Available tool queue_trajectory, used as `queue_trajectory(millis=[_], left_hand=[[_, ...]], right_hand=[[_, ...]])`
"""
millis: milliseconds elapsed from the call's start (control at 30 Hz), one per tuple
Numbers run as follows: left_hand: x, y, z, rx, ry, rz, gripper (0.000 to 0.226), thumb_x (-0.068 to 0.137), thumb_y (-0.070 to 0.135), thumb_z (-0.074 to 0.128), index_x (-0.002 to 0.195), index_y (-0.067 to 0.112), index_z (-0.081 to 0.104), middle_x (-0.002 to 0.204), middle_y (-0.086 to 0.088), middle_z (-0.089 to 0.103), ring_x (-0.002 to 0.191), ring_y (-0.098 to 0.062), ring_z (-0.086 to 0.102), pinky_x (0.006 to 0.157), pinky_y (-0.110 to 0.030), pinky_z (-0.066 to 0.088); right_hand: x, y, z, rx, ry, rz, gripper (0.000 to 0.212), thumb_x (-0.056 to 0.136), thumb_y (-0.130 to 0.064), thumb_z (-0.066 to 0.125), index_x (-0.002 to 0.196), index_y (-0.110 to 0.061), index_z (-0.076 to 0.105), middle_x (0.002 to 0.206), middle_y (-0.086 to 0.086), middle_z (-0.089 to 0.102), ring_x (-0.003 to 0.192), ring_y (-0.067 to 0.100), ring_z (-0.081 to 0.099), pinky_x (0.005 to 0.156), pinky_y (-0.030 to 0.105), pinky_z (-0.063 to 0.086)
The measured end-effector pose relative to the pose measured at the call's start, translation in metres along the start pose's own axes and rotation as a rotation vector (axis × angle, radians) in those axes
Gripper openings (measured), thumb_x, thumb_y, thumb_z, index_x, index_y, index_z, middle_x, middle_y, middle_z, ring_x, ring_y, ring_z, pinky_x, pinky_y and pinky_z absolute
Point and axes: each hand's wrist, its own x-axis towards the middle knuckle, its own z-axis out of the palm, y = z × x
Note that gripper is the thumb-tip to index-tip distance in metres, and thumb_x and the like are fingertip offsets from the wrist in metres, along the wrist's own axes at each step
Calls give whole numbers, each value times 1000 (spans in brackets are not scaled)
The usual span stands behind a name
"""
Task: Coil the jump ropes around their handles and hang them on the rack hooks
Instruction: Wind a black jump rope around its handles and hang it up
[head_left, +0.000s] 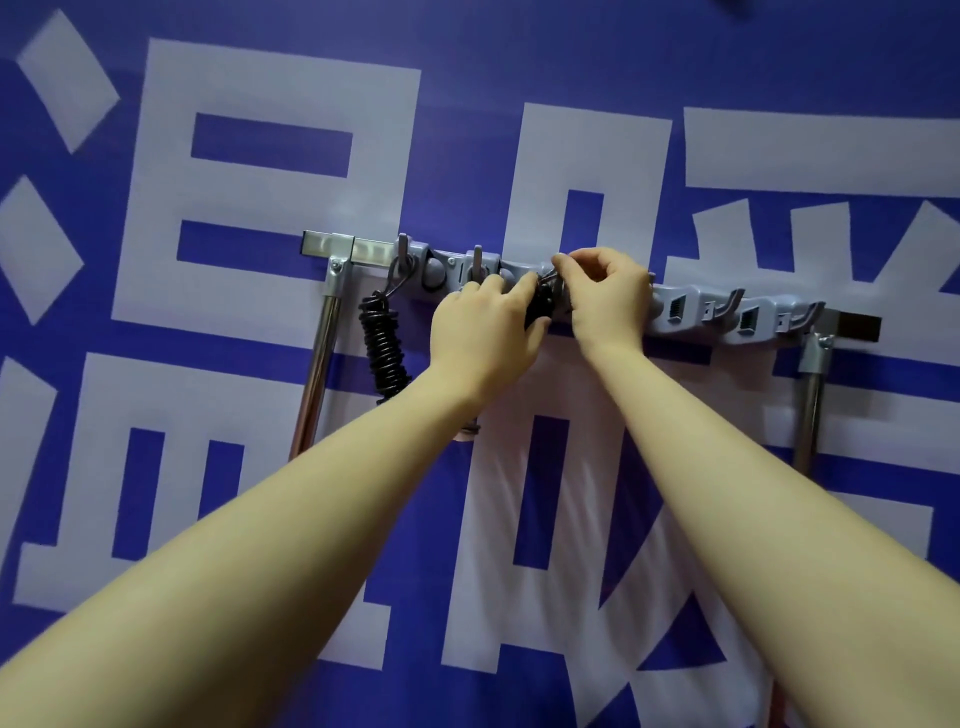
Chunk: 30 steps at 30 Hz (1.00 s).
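My right hand (605, 296) pinched its fingertips together on a thin loop at the middle of the grey rack (675, 312). My left hand (483, 327) was closed around a black coiled jump rope (540, 306), held just below that point; most of this bundle was hidden behind my hands. A second coiled jump rope (383, 345) hung from the leftmost hook (402, 260). Two hooks at the right (730, 301) carried nothing. The rack sat on a metal frame (322, 338) before a blue-and-white banner (260, 156).
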Motion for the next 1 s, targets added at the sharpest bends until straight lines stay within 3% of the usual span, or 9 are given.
queue_trajectory(millis=[100,167,300,467,667,800,1000], left_hand=[[-14,-3,17,101,90,49,49,77,46,72,111,11,70,75,-10,70,75,-34,63,69,-34,45],[-24,-2,29,117,124,45,51,70,51,76,104,13,72,64,-5,68,65,-30,61,67,-32,47],[-39,7,30,57,111,54,56,81,53,48,112,12,70,60,-2,64,60,-26,58,63,-30,46],[-44,5,17,-37,55,71,57,86,46,43,119,6,66,67,-3,67,66,-27,61,62,-31,47],[-68,4,-16,-107,57,120,45,88,35,42,112,6,66,98,-7,70,79,-30,65,65,-35,49],[-88,10,-48,-109,10,97,46,87,34,42,109,4,68,102,-9,71,81,-32,66,65,-36,52],[-142,34,-92,-202,-210,33,48,89,36,39,115,7,66,107,-9,70,89,-33,65,74,-40,52]], right_hand=[[-6,8,0,-135,-11,-39,23,91,-32,64,92,-10,71,103,6,62,88,14,55,72,28,43],[-8,8,-1,-157,-20,-48,25,92,-34,62,92,-10,71,102,4,60,88,13,53,72,28,39],[-5,5,-4,-169,-79,-37,28,93,-36,60,96,-11,73,104,6,62,96,18,58,74,29,41],[-11,-2,-16,-189,-178,-26,27,96,-31,56,108,-14,73,107,9,67,104,24,59,86,36,48],[-39,-8,-48,-251,-216,25,26,96,-28,54,115,-18,69,115,4,65,109,24,58,94,44,48],[-81,-13,-84,-378,-288,28,26,97,-27,51,115,-19,67,116,1,62,110,21,55,85,34,43],[-168,-16,-133,-444,-422,34,26,98,-26,50,117,-19,66,104,-4,60,97,15,56,81,38,50]])
